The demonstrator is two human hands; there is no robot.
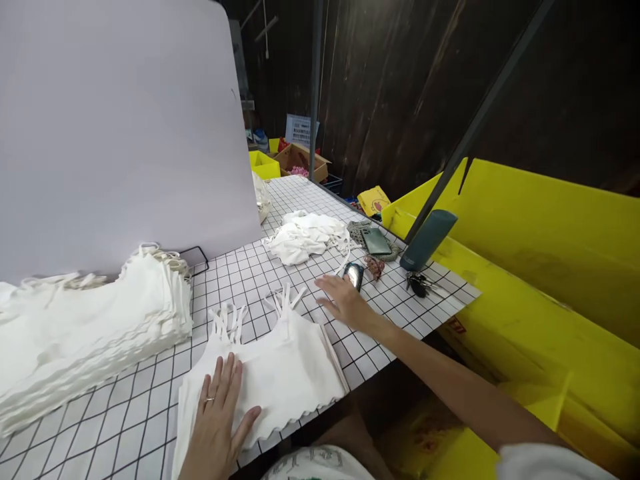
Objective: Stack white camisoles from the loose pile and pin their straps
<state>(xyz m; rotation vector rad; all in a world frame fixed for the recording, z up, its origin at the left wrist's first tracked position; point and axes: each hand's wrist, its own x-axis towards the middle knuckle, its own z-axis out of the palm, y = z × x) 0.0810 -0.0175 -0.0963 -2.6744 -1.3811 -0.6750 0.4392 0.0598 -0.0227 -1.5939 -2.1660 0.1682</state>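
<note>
A white strappy top (280, 373) lies flat on the grid-patterned table (390, 327) in front of me, its scalloped hem at the near edge. My left hand (217, 420) presses flat on its lower left part, fingers spread, a ring on one finger. My right hand (345, 301) rests palm down on the table just right of the top's straps, fingers apart, holding nothing. A small shiny dark object (354, 274) lies just beyond its fingertips.
A tall stack of folded white tops (85, 333) sits at the left. A loose heap of white tops (307, 237), a phone (376, 241), keys (417, 284) and a teal bottle (429, 239) lie further back. Yellow bins (540, 267) stand to the right, a white board (120, 127) behind.
</note>
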